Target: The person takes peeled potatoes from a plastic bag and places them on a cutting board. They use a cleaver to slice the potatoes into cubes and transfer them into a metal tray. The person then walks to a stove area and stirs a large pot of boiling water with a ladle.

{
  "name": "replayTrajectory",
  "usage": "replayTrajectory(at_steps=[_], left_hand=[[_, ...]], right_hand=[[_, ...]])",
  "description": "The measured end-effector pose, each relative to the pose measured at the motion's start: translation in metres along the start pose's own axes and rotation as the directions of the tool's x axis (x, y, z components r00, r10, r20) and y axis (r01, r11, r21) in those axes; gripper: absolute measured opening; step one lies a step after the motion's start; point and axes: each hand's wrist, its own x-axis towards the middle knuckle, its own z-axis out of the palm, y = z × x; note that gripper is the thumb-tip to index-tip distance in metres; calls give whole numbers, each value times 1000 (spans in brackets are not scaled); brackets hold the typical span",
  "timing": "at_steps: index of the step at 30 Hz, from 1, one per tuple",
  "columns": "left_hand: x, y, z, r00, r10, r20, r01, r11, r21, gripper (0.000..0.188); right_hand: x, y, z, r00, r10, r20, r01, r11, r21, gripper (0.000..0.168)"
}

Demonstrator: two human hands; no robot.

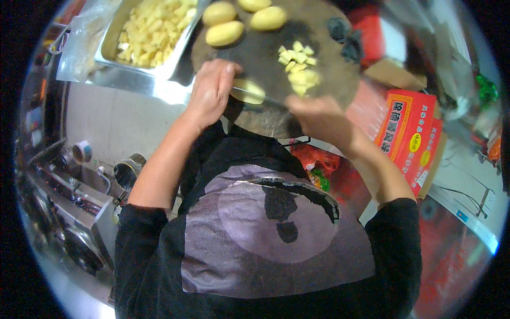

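A peeled potato (252,92) lies at the near left of the round wooden chopping block (263,60). My left hand (213,89) is at its left end, fingers curled against it and partly hidden. My right hand (324,119), blurred, grips a knife (275,102). I see the blade almost edge-on, as a thin line crossing the potato; its handle is hidden in the hand. Beyond the blade sits a small pile of potato chunks (299,65). Several whole peeled potatoes, one of them a front potato (224,33), rest at the block's far side.
A metal pan (175,65) of cut potato stands left of the block, beside a clear plastic bag (79,60). Dark crumpled cloth-like material (346,40) lies on the block's right side. Red printed cardboard boxes (406,135) are at right. A steel stove-like unit (85,207) stands lower left.
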Motion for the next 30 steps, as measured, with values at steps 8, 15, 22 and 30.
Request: replayTrajectory(at_steps=[8,15,22,30], left_hand=[[-1,-19,-17,929,-2,371,107,959,-263,31],[5,-18,-29,923,133,361,-228,945,236,53],[6,-20,-23,943,87,321,-137,981,136,53],[-7,-9,-7,957,111,268,-179,953,246,54]], right_hand=[[-4,11,16,995,-49,-86,55,995,77,8],[-12,15,27,994,-42,-100,46,998,31,4],[-21,15,28,969,-45,-245,93,977,189,7],[-48,-12,31,842,521,-139,-419,794,440,24]])
